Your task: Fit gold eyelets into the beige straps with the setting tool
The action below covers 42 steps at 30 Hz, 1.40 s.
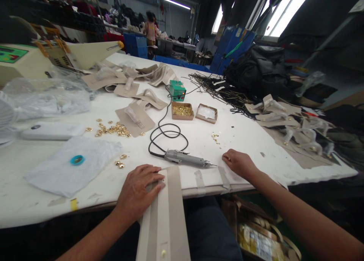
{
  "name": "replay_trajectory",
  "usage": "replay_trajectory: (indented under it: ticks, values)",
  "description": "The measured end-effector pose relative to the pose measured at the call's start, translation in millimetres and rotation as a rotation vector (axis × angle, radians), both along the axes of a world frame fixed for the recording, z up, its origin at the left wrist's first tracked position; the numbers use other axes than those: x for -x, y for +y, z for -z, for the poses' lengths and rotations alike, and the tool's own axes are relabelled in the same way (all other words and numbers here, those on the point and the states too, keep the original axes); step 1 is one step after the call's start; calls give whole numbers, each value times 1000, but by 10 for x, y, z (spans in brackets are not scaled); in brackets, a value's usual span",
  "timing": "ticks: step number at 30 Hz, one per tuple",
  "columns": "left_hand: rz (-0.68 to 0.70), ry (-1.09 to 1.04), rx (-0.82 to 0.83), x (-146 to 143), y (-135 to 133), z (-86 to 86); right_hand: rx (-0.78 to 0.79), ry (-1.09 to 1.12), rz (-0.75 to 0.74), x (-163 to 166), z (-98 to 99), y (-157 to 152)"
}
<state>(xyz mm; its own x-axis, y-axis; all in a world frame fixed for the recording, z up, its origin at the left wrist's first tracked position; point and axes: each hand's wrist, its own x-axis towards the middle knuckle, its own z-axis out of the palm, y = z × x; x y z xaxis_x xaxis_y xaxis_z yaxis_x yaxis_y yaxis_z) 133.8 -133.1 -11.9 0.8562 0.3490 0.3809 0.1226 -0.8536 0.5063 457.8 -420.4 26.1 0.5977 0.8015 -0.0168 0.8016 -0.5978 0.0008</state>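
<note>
My left hand lies over the left edge of a long beige panel, its thumb and curved fingers holding the panel at the table's front edge. The panel's lower part extends over my lap. Fingers pinched together, my right hand rests low over the white tabletop; anything in the pinch is too small to make out. Between the hands lies a grey electric screwdriver, its bit pointing right. Small gold pieces are scattered just beyond my right hand.
A green power box connects to the screwdriver's black cord. Nearby stand a box of gold parts and a box of white pieces. Gold fittings and beige pieces lie left; more beige pieces are right.
</note>
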Motion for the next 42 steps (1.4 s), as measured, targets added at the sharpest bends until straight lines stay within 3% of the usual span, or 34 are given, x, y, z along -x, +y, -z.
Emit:
replay_trajectory:
  ticks: [18, 23, 27, 30, 33, 37, 42]
  values:
    - [-30, 28, 99, 62, -142, -125, -65, -185, 119, 2, 299, -155]
    - [-34, 17, 129, 76, -175, -112, -167, -90, 200, 122, 182, -148]
    - [-22, 27, 152, 80, -182, -116, -433, 219, 163, 697, -98, 156]
    - [-21, 24, 148, 89, -180, -129, -442, 503, -4, 1296, -225, 582]
    - [-8, 23, 142, 105, -181, -130, -414, 663, -200, 1713, -191, 1000]
    - [1, 18, 139, 118, -176, -105, -372, 699, -276, 1853, -35, 1283]
    - [2, 8, 145, 118, -161, -74, -355, 676, -250, 1844, 3, 1329]
